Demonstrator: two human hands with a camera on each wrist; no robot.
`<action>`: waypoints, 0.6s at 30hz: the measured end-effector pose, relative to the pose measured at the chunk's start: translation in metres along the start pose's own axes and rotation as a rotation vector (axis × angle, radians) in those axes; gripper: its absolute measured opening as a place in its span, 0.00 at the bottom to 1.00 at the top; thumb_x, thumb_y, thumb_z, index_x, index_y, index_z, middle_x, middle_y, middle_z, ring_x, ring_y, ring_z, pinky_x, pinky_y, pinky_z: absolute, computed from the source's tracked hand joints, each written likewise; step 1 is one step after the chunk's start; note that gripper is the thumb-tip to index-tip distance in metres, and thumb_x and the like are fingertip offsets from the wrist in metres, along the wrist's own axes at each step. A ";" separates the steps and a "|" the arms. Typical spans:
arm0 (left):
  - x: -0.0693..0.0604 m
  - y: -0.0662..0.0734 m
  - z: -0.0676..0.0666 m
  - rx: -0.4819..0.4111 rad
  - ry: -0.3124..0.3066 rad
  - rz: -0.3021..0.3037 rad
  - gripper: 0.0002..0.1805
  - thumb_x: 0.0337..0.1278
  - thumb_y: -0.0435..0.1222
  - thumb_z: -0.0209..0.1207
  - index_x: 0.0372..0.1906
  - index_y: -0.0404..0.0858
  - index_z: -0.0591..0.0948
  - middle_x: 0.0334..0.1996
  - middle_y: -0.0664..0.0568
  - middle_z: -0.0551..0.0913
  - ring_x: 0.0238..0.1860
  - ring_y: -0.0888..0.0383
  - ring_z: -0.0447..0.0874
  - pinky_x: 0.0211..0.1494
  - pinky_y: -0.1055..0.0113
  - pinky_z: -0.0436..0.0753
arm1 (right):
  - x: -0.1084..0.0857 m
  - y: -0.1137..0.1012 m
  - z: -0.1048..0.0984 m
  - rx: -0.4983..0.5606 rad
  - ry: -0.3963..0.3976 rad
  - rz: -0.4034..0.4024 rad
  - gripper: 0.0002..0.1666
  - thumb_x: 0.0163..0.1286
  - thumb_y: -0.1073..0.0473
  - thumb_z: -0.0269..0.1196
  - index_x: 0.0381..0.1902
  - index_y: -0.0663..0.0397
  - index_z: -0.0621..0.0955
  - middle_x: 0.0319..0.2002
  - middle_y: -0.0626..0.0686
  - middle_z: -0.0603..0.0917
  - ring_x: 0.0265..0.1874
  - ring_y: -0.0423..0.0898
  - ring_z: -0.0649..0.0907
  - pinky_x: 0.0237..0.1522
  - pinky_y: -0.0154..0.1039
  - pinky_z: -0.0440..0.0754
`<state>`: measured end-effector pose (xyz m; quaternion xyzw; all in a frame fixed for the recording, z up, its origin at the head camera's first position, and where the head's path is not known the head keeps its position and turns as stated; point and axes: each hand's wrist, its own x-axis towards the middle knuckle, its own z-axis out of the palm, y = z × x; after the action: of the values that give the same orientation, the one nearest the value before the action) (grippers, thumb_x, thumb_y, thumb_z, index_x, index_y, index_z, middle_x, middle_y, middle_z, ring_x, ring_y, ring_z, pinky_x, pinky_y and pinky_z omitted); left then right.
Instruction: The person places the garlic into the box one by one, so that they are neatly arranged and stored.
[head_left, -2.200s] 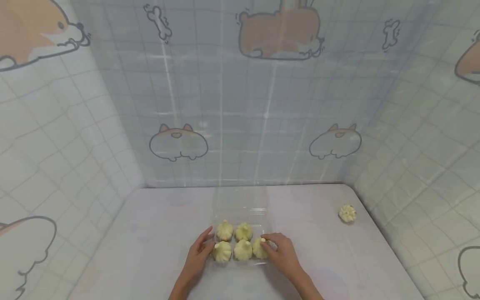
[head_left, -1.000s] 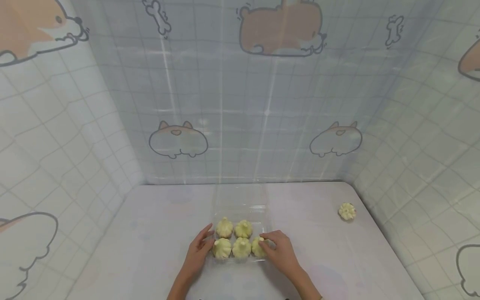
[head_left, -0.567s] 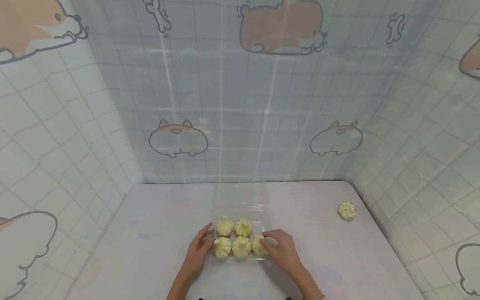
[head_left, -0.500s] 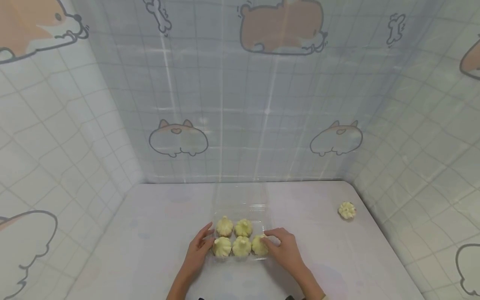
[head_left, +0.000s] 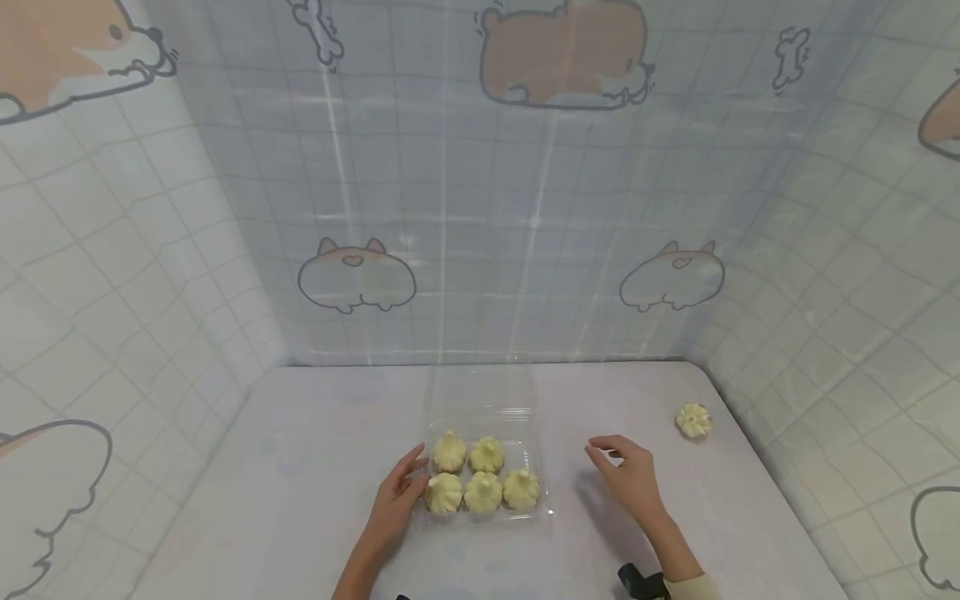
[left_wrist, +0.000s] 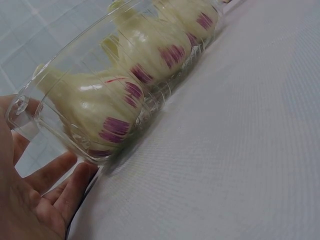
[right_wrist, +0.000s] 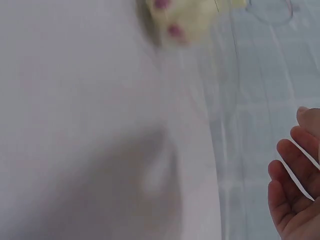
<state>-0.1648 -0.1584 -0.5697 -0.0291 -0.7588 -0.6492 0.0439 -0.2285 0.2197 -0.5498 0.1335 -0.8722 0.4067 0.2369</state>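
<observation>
Bulbs of garlic (head_left: 483,492), five in all, sit stem up in a clear plastic box (head_left: 525,457): three along the near row, two in the far row at the left and middle. The box stands on a pale counter (head_left: 322,442), its transparent lid (head_left: 480,390) folded back on the far side.

The left grip (head_left: 393,500) is loose and fairly wide, thumb and fingers spaced along the box's left side; in the left wrist view fingers touch the plastic near its corner without closing round it.

The right grip (head_left: 628,479) hangs over the counter to the right of the box, clear of it and holding nothing. Thumb and index tips are close together, with the fingers softly bent. Below it is a black object (head_left: 641,582) at the wrist, beside a beige cuff (head_left: 692,588).

A loose bulb (head_left: 693,421) lies by the counter's right edge, towards the back, beyond the right grip and well apart from the box.
</observation>
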 end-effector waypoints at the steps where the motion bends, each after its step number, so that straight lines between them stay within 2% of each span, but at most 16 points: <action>1: 0.000 0.000 0.000 -0.003 0.001 -0.001 0.27 0.70 0.32 0.55 0.71 0.34 0.65 0.59 0.32 0.73 0.48 0.54 0.81 0.48 0.67 0.79 | 0.002 0.006 -0.005 -0.002 0.007 0.013 0.07 0.60 0.63 0.71 0.37 0.54 0.87 0.36 0.47 0.87 0.38 0.45 0.84 0.38 0.42 0.82; 4: 0.000 0.001 0.000 -0.011 0.005 0.010 0.27 0.69 0.32 0.55 0.70 0.34 0.66 0.59 0.31 0.73 0.47 0.56 0.82 0.48 0.67 0.79 | 0.008 0.023 -0.020 0.002 0.031 0.062 0.08 0.61 0.61 0.71 0.38 0.55 0.87 0.36 0.48 0.87 0.36 0.45 0.84 0.37 0.35 0.80; 8: 0.000 -0.001 0.000 -0.022 0.002 0.033 0.28 0.69 0.32 0.55 0.70 0.31 0.65 0.58 0.30 0.73 0.45 0.57 0.82 0.46 0.68 0.80 | 0.016 0.044 -0.042 0.005 0.066 0.136 0.10 0.62 0.59 0.70 0.40 0.57 0.86 0.36 0.52 0.87 0.34 0.40 0.83 0.34 0.25 0.77; 12: 0.005 -0.017 0.000 -0.020 0.003 0.012 0.28 0.69 0.32 0.55 0.71 0.33 0.65 0.59 0.30 0.73 0.43 0.56 0.82 0.45 0.69 0.79 | 0.023 0.063 -0.065 -0.037 0.114 0.185 0.13 0.63 0.57 0.70 0.42 0.60 0.86 0.38 0.55 0.87 0.34 0.34 0.80 0.34 0.21 0.73; 14: 0.007 -0.026 0.000 -0.016 0.012 0.008 0.28 0.69 0.33 0.55 0.71 0.35 0.65 0.59 0.31 0.73 0.44 0.58 0.82 0.46 0.69 0.79 | 0.028 0.071 -0.075 -0.067 0.138 0.202 0.15 0.64 0.56 0.69 0.44 0.60 0.85 0.41 0.57 0.86 0.36 0.38 0.81 0.35 0.21 0.72; 16: 0.006 -0.023 0.000 -0.011 0.014 0.015 0.28 0.69 0.32 0.55 0.71 0.35 0.65 0.59 0.31 0.73 0.44 0.58 0.82 0.45 0.69 0.79 | 0.034 0.080 -0.084 -0.083 0.148 0.244 0.18 0.65 0.54 0.68 0.47 0.60 0.85 0.44 0.59 0.85 0.40 0.44 0.81 0.37 0.24 0.72; 18: 0.005 -0.013 -0.001 -0.002 0.011 0.027 0.27 0.69 0.31 0.55 0.71 0.33 0.65 0.58 0.30 0.73 0.44 0.58 0.82 0.45 0.67 0.79 | 0.042 0.089 -0.094 -0.081 0.152 0.279 0.20 0.66 0.53 0.67 0.50 0.61 0.83 0.48 0.60 0.83 0.44 0.51 0.80 0.39 0.27 0.71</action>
<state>-0.1707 -0.1611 -0.5819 -0.0358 -0.7575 -0.6494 0.0566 -0.2730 0.3466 -0.5331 -0.0299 -0.8775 0.4091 0.2484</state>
